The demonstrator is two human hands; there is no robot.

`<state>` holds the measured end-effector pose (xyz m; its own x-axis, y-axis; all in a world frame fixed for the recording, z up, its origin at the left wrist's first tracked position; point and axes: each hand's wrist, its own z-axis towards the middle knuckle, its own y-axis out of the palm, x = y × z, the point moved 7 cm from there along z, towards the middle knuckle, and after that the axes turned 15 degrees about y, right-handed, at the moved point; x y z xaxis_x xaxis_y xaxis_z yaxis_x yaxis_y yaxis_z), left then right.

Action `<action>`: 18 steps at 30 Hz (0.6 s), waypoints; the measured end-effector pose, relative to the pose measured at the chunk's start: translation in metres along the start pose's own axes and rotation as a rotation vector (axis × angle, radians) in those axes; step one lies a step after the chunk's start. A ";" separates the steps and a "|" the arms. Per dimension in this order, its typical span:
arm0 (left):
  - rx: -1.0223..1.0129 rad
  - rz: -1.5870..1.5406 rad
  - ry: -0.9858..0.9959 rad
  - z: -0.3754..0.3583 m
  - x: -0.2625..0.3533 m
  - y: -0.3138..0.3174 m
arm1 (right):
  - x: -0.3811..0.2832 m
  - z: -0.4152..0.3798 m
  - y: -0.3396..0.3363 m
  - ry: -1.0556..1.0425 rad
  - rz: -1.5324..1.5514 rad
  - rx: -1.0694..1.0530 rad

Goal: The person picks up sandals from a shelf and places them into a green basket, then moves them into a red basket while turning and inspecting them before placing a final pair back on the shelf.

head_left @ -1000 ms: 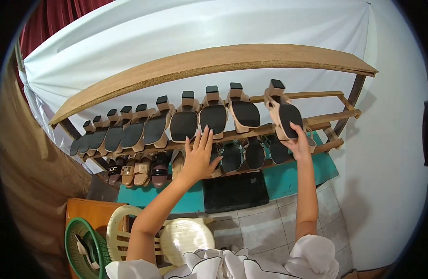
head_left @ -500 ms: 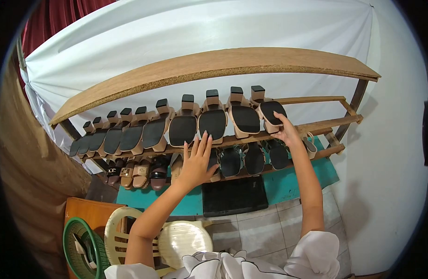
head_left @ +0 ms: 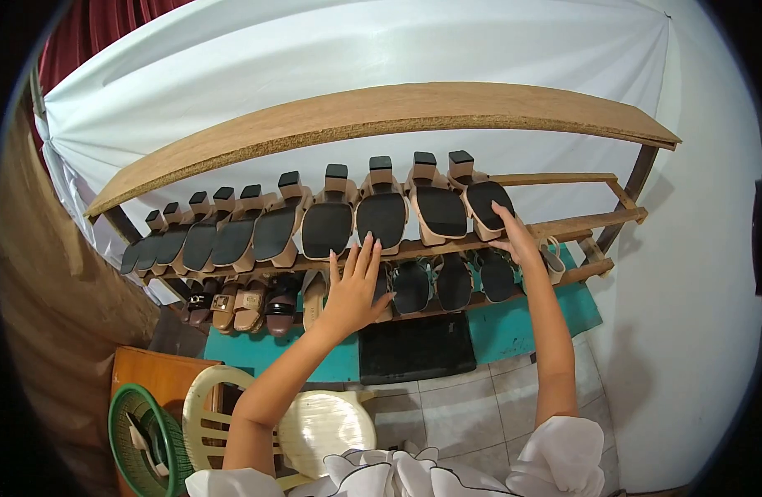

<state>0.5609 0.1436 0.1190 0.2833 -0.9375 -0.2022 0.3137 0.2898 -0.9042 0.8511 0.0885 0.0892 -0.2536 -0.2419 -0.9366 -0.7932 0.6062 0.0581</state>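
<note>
A row of beige block-heeled sandals (head_left: 327, 230) lies upside down on the rack's upper level, black soles facing up and heels toward the back. At the right end of this row is one heeled sandal (head_left: 490, 205). My right hand (head_left: 517, 240) grips its toe end, thumb on the black sole and fingers at the lower side. My left hand (head_left: 353, 286) is open, its fingers spread, fingertips at the front edge of the row below the middle sandals. Nothing is held in it.
The wooden rack (head_left: 381, 116) has a top board over the sandals. Slides (head_left: 250, 306) and more upturned sandals (head_left: 454, 283) fill the lower level. A black box-like object (head_left: 418, 348) sits on the teal surface (head_left: 501, 331). Nearer are a cream plastic chair (head_left: 327, 431) and a green basket (head_left: 178, 451).
The view has shifted very slightly. My right hand stays at the end sandal, its lower fingers a little looser below the toe. My left hand has barely moved.
</note>
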 end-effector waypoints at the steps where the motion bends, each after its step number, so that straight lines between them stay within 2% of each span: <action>1: -0.002 0.003 -0.002 0.000 0.000 0.001 | -0.001 -0.006 0.002 0.015 -0.026 -0.004; 5: -0.002 -0.019 -0.010 0.000 0.000 0.002 | 0.004 -0.009 -0.002 0.053 -0.084 0.036; 8: 0.015 -0.032 -0.022 -0.002 0.000 0.000 | 0.011 -0.002 -0.003 0.027 -0.053 0.047; 11: 0.018 -0.053 -0.037 -0.009 0.000 -0.003 | 0.011 -0.012 -0.001 -0.057 0.060 0.149; 14: 0.007 -0.092 -0.054 -0.023 0.003 -0.006 | 0.025 -0.020 0.004 -0.273 0.174 0.264; 16: 0.000 -0.113 -0.075 -0.037 0.003 -0.005 | 0.046 -0.032 0.012 -0.445 0.205 0.449; 18: 0.013 -0.145 -0.083 -0.054 0.002 -0.007 | 0.065 -0.052 0.031 -0.690 0.084 0.636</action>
<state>0.5103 0.1288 0.1046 0.3079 -0.9507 -0.0375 0.3687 0.1556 -0.9164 0.7813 0.0518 0.0480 0.2497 0.2001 -0.9474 -0.2848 0.9503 0.1256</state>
